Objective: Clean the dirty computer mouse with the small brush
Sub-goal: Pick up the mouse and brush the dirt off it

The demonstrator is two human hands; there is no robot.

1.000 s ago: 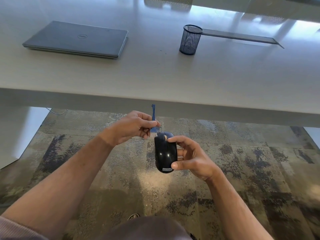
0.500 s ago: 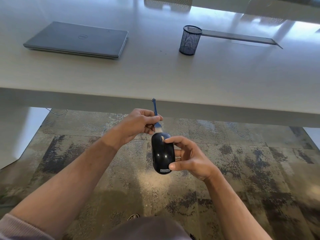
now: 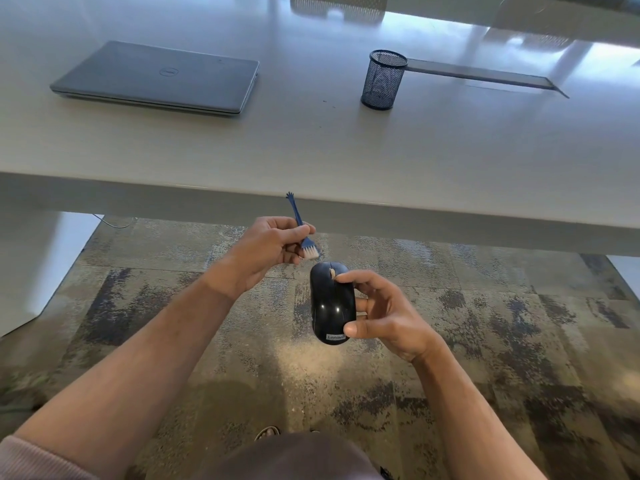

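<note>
The right hand point(image 3: 388, 315) grips a black computer mouse point(image 3: 331, 303), held in the air over the patterned carpet point(image 3: 485, 341) in front of the table edge. The index finger curls over the front of the mouse beside the scroll wheel, the thumb presses its rear end by the printed Lenovo label, and the other fingers curl along its right flank. A pale speck sits on the mouse top near the wheel, next to the index fingertip. The left hand point(image 3: 273, 245) pinches a small blue brush point(image 3: 304, 237) between thumb and curled fingers, gripping the handle low down. The thin handle points up and away towards the table edge; the pale bristles point down towards the mouse. The bristles hang just above and to the left of the mouse's front end; contact is not visible. On the white table point(image 3: 311, 150) lie a closed grey Dell laptop point(image 3: 156, 77) at the left and an upright black mesh pen cup point(image 3: 382, 79) to the right, well apart from each other.
</note>
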